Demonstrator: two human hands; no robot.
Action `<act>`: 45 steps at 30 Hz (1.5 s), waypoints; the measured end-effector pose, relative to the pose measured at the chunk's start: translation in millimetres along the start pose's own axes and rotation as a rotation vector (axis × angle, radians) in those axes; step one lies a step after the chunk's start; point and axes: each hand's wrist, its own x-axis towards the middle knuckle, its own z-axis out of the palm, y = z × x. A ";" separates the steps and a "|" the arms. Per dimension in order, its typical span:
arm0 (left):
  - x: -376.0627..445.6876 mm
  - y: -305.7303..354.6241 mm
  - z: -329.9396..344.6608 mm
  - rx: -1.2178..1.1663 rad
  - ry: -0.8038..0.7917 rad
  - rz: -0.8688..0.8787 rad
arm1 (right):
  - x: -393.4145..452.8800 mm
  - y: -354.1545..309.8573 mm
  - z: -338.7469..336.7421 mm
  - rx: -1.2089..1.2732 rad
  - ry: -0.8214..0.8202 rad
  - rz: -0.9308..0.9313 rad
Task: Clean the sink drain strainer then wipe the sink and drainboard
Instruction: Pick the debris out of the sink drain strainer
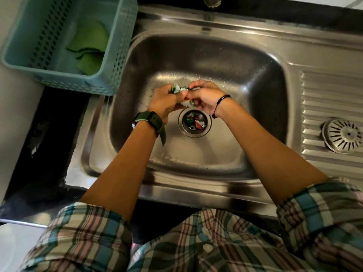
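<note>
Over sink basin (245,79), both hands pinch crumpled wrapper scraps (181,90): left hand (165,102) & right hand (204,98), fingers curled on them. More scraps (196,123) sit in drain opening below. Strainer (342,135) lies apart on drainboard (324,91), right of basin. Green cloths (90,42) in teal basket (117,61).

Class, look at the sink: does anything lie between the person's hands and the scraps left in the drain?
Nothing visible does. The strainer cover lies aside on the drainboard, so the drain is open; both hands hold wrapper scraps just above it.
</note>
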 end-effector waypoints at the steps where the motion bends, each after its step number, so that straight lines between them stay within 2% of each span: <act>1: 1.0 0.8 -1.4 -0.003 0.035 0.004 | 1.6 3.7 -3.7 0.189 -0.012 0.023; 2: 1.6 1.2 -2.8 -0.006 0.069 0.002 | 4.7 10.0 -6.9 0.300 0.009 0.041; 3: 2.1 1.4 -4.3 -0.008 0.097 -0.002 | 9.3 18.3 -8.8 0.279 0.059 0.054; 4: 2.1 1.0 -5.4 -0.012 0.114 -0.009 | 13.6 28.3 -9.1 0.079 0.123 0.049; 5: 1.9 0.2 -6.0 -0.014 0.121 -0.020 | 18.5 40.7 -9.6 -0.286 0.165 0.020; 7: 2.0 -2.2 -6.6 -0.017 0.128 -0.041 | 25.5 65.2 -9.5 -1.067 0.061 -0.065; 9: 2.2 -4.4 -6.4 -0.013 0.143 -0.053 | 29.4 84.2 -9.3 -1.470 -0.066 -0.134; 15: 2.0 -5.2 -4.0 0.008 0.142 -0.055 | 29.2 109.8 -15.4 -1.807 -0.108 -0.185; 21: -1.3 -1.8 -2.1 0.016 0.143 -0.051 | 29.7 106.7 -14.8 -1.764 -0.098 -0.216; 23: -2.0 -2.0 -2.9 0.026 0.145 -0.048 | 27.0 98.5 -15.0 -1.637 -0.009 -0.230; 25: -1.8 -3.6 -3.8 0.044 0.153 -0.046 | 27.5 84.4 -17.1 -1.276 0.183 -0.209; 27: -1.3 -5.9 -3.5 0.047 0.162 -0.044 | 24.1 64.7 -19.5 -0.660 0.348 -0.116; 29: -0.9 -8.5 -0.9 0.033 0.162 -0.050 | 13.3 43.0 -22.7 -0.161 0.329 -0.074; 31: -0.7 -10.2 2.5 0.024 0.158 -0.066 | -0.7 26.2 -22.4 -0.037 0.173 -0.144; 34: -1.6 -9.6 6.5 0.028 0.146 -0.071 | -13.7 14.2 -10.4 -0.078 0.059 -0.248; 36: -3.2 -7.8 7.9 0.030 0.103 -0.059 | -15.2 15.8 -0.3 -0.229 0.058 -0.266; 41: -6.2 -6.6 2.6 -0.046 0.020 -0.104 | -11.7 17.5 9.6 -0.657 0.301 -0.437; 45: -8.5 -3.1 -1.5 -0.196 -0.049 -0.141 | -11.7 14.8 12.2 -0.826 0.340 -0.545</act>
